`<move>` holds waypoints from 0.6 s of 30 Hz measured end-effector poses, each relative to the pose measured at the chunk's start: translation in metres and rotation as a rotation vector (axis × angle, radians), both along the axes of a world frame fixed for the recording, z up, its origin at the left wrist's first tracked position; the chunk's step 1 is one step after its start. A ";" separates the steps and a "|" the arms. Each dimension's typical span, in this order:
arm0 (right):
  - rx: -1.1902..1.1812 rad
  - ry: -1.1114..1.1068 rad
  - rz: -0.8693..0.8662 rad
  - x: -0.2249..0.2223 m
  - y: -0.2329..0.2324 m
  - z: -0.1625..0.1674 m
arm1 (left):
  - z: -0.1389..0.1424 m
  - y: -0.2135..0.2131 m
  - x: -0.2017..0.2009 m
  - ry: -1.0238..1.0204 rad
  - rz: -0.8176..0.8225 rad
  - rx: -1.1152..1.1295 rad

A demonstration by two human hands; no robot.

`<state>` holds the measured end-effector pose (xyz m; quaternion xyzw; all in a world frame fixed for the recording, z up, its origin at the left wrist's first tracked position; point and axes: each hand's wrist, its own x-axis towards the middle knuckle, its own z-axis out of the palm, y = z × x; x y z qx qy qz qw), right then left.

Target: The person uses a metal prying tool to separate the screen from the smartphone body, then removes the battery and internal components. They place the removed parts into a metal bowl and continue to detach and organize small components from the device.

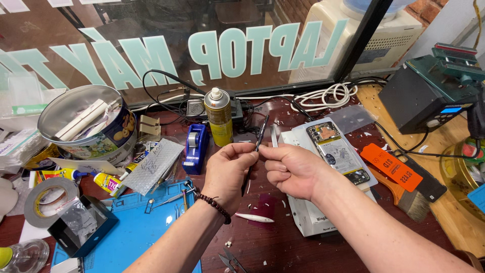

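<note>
My left hand (230,169) pinches dark tweezers (256,146) whose long axis tilts up and away toward the spray can (219,117). My right hand (293,169), just right of them, pinches a thin silvery strip (273,136) standing nearly upright, closely beside the tweezers' tips and right of the can.
</note>
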<state>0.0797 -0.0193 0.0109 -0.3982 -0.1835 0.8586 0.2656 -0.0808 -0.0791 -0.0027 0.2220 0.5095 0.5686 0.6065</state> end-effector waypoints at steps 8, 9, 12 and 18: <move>0.398 -0.319 -0.032 -0.007 -0.011 0.015 | 0.007 -0.002 -0.004 -0.096 -0.011 -0.014; 0.418 -0.325 -0.042 -0.009 -0.012 0.017 | 0.008 -0.002 -0.004 -0.086 -0.011 -0.017; 0.487 -0.378 -0.054 -0.013 -0.016 0.021 | 0.009 -0.004 -0.005 -0.073 -0.006 -0.033; 0.706 -0.567 -0.167 -0.018 -0.019 0.010 | 0.006 -0.009 -0.014 -0.092 0.034 -0.084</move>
